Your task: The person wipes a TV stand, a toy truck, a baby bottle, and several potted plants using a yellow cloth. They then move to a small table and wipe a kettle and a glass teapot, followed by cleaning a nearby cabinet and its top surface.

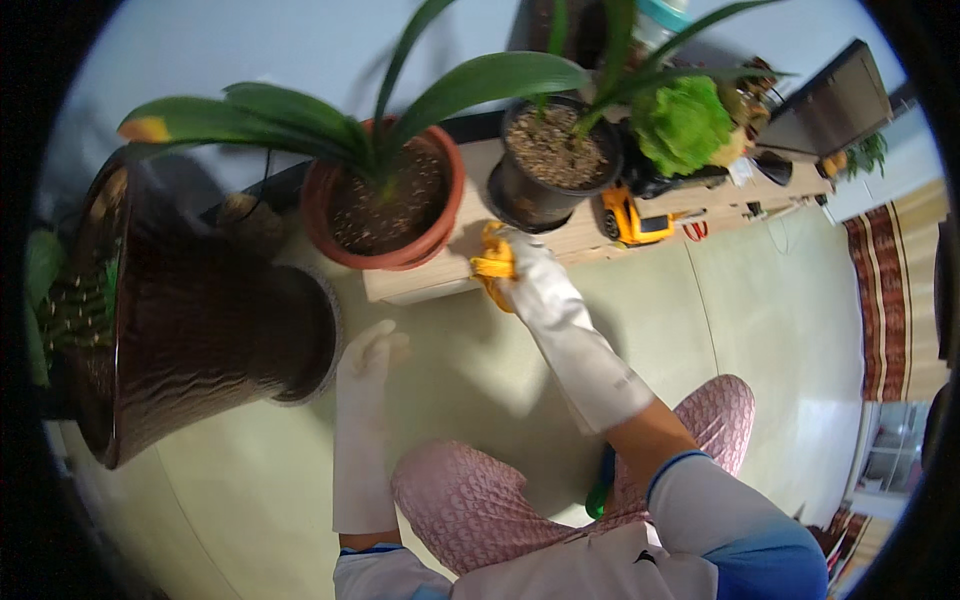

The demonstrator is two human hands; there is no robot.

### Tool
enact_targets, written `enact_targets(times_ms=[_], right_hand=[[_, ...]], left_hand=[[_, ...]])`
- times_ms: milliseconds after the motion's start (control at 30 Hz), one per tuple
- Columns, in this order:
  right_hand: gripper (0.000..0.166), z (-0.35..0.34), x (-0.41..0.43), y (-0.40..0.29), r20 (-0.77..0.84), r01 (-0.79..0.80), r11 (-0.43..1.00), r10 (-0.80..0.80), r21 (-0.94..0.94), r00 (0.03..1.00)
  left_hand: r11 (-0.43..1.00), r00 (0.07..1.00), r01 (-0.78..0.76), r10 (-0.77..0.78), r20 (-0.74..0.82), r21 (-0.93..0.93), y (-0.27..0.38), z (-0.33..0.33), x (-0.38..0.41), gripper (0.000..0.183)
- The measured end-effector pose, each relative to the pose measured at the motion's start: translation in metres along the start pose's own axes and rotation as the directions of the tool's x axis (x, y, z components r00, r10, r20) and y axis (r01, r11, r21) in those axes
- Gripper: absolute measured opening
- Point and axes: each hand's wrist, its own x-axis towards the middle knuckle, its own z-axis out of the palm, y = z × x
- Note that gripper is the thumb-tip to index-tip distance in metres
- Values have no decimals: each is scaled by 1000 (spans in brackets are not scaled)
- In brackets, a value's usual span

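Observation:
Long white rubber gloves cover both of my hands. My right hand [517,259] is closed on a crumpled yellow cloth [496,271] at the front edge of a light wood shelf [420,283]. Just left of it stands a terracotta-coloured plastic pot [442,225] holding a broad-leaved plant; behind it is a black plastic pot [529,195] filled with gritty soil. My left hand [375,345], slightly blurred, hangs over the floor below the shelf with its fingers curled and no object visible in it. A yellow toy car [634,219] sits on the shelf to the right.
A large dark brown glazed planter [202,315] with a cactus stands at the left. Along the shelf to the right are a lettuce-like green plant [684,124], red-handled scissors [696,230] and a dark-framed panel [832,105]. Long leaves [495,79] arch over the pots. My knees are below.

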Motion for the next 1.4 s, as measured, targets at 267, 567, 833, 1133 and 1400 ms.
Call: enact_targets(times_ms=[267, 567, 833, 1133, 1400], right_hand=[[53, -4, -72, 78, -30, -122, 920, 143, 373, 989], [41, -27, -23, 96, -131, -282, 931, 258, -232, 957], [44, -9, -121, 31, 265, -438, 649, 353, 622, 898], [47, 7, -141, 104, 361, -533, 392, 433, 750, 826], [40, 0, -162, 91, 429, -536, 571, 325, 622, 843]], left_hand=[[981, 966, -3, -48, 254, 196, 34, 42, 5, 36], [959, 944, -7, -86, 317, 282, 32, 77, 0, 37], [959, 933, 26, -124, 336, 281, 44, 89, -13, 49], [975, 983, 180, -181, 2, 130, 36, 54, 9, 45], [986, 983, 127, -140, 117, 109, -17, 9, -13, 44]])
